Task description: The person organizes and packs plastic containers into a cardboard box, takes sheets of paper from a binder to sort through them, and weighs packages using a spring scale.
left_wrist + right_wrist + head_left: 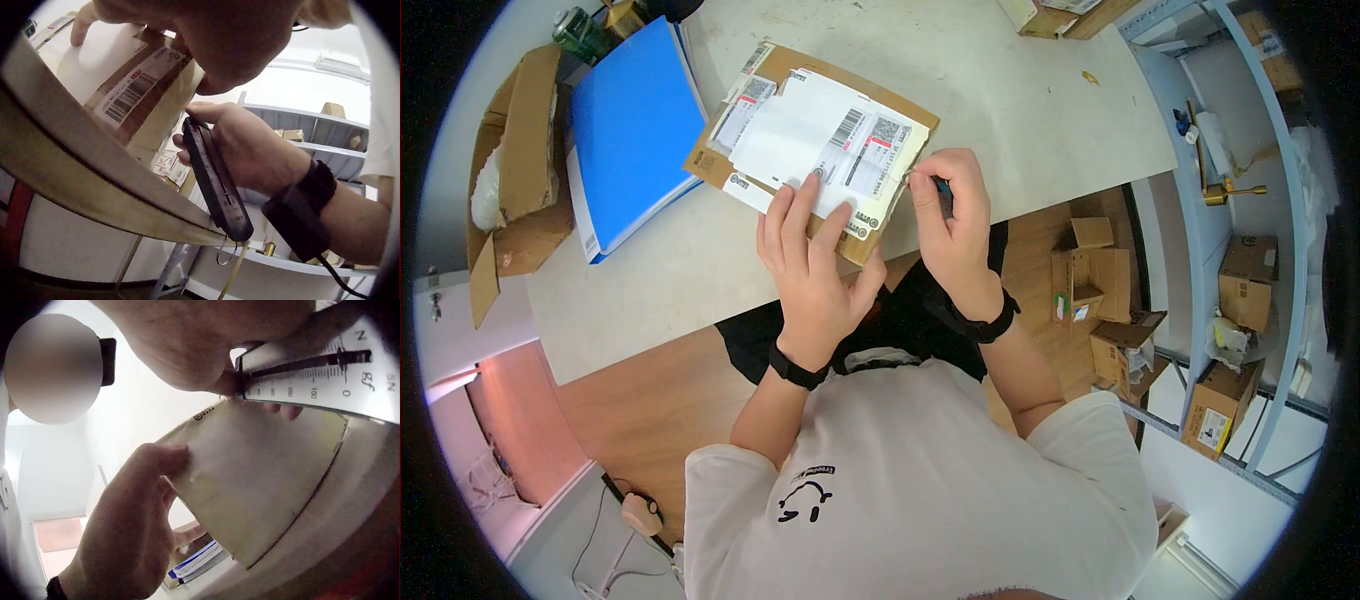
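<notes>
A flat cardboard box with several white shipping labels lies near the front edge of the pale table. My left hand grips its near corner, with fingers spread over the labelled top and the thumb against the side, as the right wrist view shows. At the box's right edge, my right hand holds a slim dark spring scale. Its face, marked N and gf, shows in the right wrist view. A metal hook hangs from its lower end. The right thumb and forefinger are right at the box edge.
A blue binder lies left of the box, beside an open carton and a green glass jar. Another box stands at the far edge. Blue-grey shelving is on the right, with cartons below the table.
</notes>
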The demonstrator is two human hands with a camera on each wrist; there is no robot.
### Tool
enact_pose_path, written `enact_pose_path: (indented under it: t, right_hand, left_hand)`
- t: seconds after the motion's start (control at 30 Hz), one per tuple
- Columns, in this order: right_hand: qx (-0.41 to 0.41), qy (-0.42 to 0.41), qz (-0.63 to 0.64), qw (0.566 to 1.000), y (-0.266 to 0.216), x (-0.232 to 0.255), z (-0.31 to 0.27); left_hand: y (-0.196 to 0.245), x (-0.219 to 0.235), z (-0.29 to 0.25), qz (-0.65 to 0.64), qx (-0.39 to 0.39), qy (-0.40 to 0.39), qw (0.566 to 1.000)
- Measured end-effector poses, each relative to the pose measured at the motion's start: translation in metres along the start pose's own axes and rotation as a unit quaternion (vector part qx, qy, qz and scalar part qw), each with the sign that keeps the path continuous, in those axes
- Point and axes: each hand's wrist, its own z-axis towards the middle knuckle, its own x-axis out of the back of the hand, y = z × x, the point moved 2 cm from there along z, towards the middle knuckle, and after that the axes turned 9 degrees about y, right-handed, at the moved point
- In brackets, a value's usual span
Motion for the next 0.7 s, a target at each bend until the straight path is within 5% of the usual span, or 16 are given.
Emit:
enact_pose_path:
  t: [0.3,0.6,0.7]
  right_hand:
    - [0.068,0.022,-0.065,0.995,-0.011,0.009,-0.004]
    - [0.272,-0.145,-0.186,0.933,0.004,0.033,0.014]
    - [0.205,-0.095,-0.112,0.968,0.002,0.031,0.007]
  left_hand:
    - [-0.003,0.002,-0.002,-0.003,-0.010,0.020,1.000]
    - [-0.003,0.004,0.001,-0.009,-0.005,0.025,1.000]
    - [-0.002,0.005,0.003,-0.007,-0.004,0.023,1.000]
